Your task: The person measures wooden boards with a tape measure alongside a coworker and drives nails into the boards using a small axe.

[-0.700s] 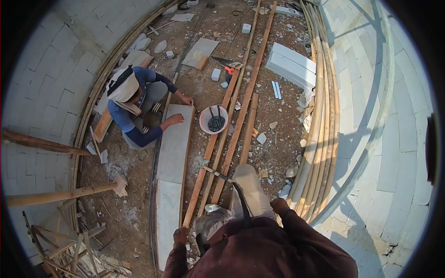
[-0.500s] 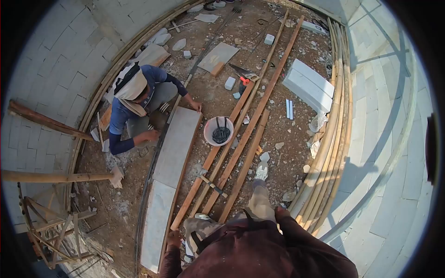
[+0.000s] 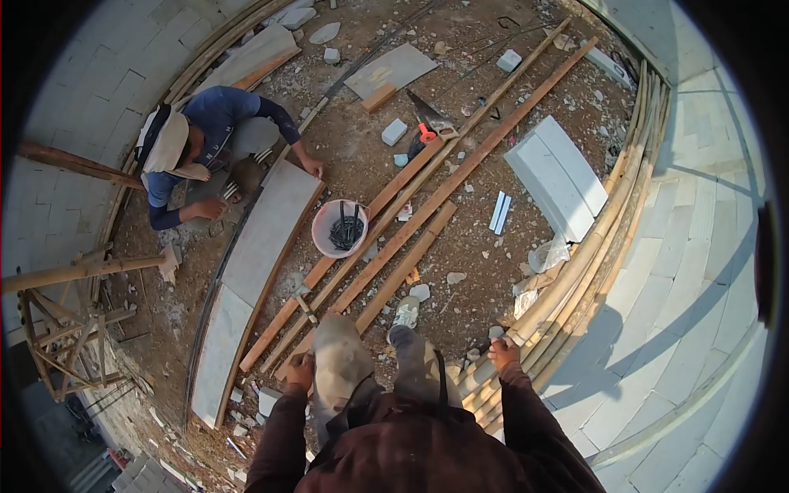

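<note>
My left hand (image 3: 301, 372) hangs beside my left knee, its fingers loosely curled. It is over the near end of a wooden plank (image 3: 409, 256), and I see nothing in it. On the other side, my right hand (image 3: 504, 354) is held out near the bamboo poles (image 3: 567, 283), curled closed with no object visible in it. A small grey stone (image 3: 496, 332) appears just beyond its fingers. By my left knee, a hammer (image 3: 306, 309) lies across the planks. The pale panel (image 3: 261, 226) with a wooden edge strip lies to the left, apart from my left hand.
A co-worker (image 3: 209, 152) crouches at the panel's far end, one hand at its corner. A bucket (image 3: 339, 230) with dark contents stands beside the planks. Farther off lie a handsaw (image 3: 431, 117) and large white blocks (image 3: 560, 177). Rubble covers the ground; block walls (image 3: 690, 246) curve around.
My view has shifted and turned. My left hand has moved away from the panel's near end to beside my knee. My right hand has swung out from my thigh towards the poles.
</note>
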### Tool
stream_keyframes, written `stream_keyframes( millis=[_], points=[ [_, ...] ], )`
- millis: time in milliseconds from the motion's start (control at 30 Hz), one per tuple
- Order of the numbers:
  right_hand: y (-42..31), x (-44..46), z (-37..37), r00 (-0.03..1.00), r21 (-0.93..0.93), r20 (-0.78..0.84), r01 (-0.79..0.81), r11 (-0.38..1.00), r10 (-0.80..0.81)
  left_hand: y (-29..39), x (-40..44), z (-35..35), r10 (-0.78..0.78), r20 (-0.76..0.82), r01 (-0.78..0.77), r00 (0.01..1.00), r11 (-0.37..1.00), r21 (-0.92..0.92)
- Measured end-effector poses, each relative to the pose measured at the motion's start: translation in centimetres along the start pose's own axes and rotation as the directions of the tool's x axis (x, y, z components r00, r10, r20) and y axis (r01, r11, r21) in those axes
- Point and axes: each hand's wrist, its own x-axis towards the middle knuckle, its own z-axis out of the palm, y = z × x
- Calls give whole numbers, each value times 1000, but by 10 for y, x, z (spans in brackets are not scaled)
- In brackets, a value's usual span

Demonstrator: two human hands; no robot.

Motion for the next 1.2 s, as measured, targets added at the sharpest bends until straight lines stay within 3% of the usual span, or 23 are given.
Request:
stream_keyframes(
  millis=[67,133,233,333,367,467,600,633,733,800,867,933,1000,1100,1200],
  points=[
    [24,28,-8,997,-104,-12,-72,992,71,70,17,15,18,-6,-19,1000,979,-203],
    [33,51,-10,979,-183,57,-184,966,198,170,26,5,-133,111,167,985,895,-413],
    [12,66,4,968,-348,203,-66,935,144,205,48,30,-63,99,99,993,905,-414],
    [-51,86,21,958,-286,261,-43,957,121,230,79,48,-8,208,86,978,925,-371],
    [-86,84,32,967,-346,249,29,938,62,235,91,62,-29,178,101,984,906,-411],
    [-136,132,42,979,-304,203,73,950,-10,291,145,57,137,103,-103,985,954,-283],
    [-186,207,34,992,-445,130,55,894,4,370,223,79,108,84,-54,991,875,-481],
    [-207,220,34,976,-434,198,8,901,86,388,236,83,59,106,2,993,863,-505],
    [-270,271,58,940,-710,325,172,683,101,434,275,88,-25,147,112,989,778,-618],
    [-319,314,87,883,-834,468,452,316,-29,453,287,97,-22,174,131,984,752,-646],
    [-366,349,121,902,-786,410,424,451,-132,456,300,107,16,164,89,986,786,-611],
    [-412,368,174,910,-609,394,364,704,-130,459,311,100,-45,194,153,980,793,-590],
    [-479,337,248,918,-595,394,297,747,-51,457,318,93,-99,181,192,978,763,-618],
    [-517,330,314,816,-623,572,501,601,-87,442,325,88,-211,119,233,970,689,-686],
    [-528,332,355,751,-639,660,551,536,15,428,324,92,-365,114,338,924,638,-692]
  ],
)
